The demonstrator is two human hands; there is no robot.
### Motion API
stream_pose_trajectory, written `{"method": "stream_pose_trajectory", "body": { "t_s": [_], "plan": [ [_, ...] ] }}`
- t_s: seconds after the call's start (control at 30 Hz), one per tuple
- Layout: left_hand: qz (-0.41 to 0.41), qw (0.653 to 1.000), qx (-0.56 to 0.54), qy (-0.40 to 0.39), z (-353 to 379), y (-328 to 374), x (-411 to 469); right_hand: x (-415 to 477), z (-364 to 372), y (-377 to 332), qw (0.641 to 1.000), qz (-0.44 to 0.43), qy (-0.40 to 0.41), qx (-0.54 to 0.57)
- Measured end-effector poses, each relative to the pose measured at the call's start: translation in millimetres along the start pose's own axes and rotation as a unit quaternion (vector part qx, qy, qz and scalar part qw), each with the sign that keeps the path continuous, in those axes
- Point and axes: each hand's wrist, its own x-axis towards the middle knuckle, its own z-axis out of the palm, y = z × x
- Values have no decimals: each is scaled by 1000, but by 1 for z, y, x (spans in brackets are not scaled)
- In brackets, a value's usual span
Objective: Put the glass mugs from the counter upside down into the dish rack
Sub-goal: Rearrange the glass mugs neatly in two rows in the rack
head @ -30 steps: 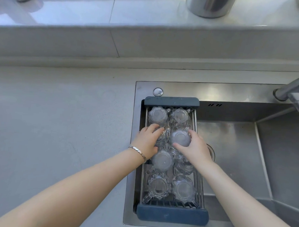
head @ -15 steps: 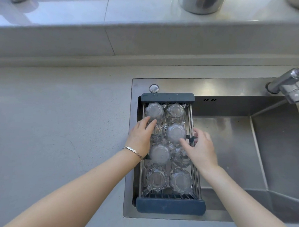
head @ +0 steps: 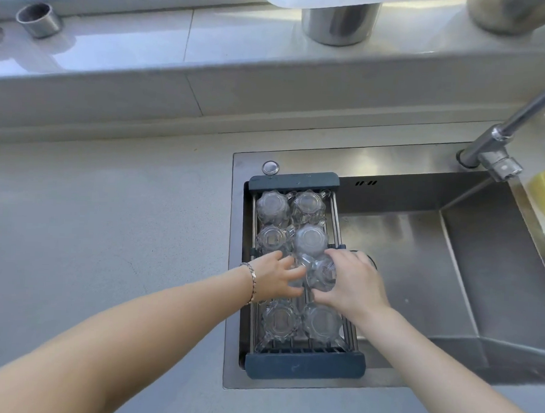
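Now both hands on mugs mid dish rack (head: 303, 368).
Right hand (head: 353, 283) grips tilted glass mug (head: 320, 272); left hand (head: 276, 280) fingers curl around a neighbouring mug, mostly hidden.

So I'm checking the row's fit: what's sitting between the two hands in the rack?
In the head view, one glass mug, tilted, lies between the left hand and right hand over the dish rack; both touch it.
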Motion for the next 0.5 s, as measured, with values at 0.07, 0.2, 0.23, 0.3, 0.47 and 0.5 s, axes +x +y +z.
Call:
{"method": "stream_pose_trajectory", "body": {
  "t_s": [0.07,0.2,0.23,0.3,0.47,0.5],
  "plan": [
    [19,1000,10,-4,1,1,6,-11,-13,2,998,21,46,32],
    [56,998,34,4,-10,0,11,-31,-39,17,977,106,87,161],
    [57,998,35,20,-13,-2,8,-36,-43,21,969,125,87,192],
    [56,995,57,60,-18,-6,-3,-44,-46,29,955,149,88,241],
    [12,982,25,185,-41,-21,-43,-59,-38,42,926,182,92,318],
    [-13,976,-5,216,-43,-23,-50,-61,-36,44,917,192,93,336]
  ]
}}
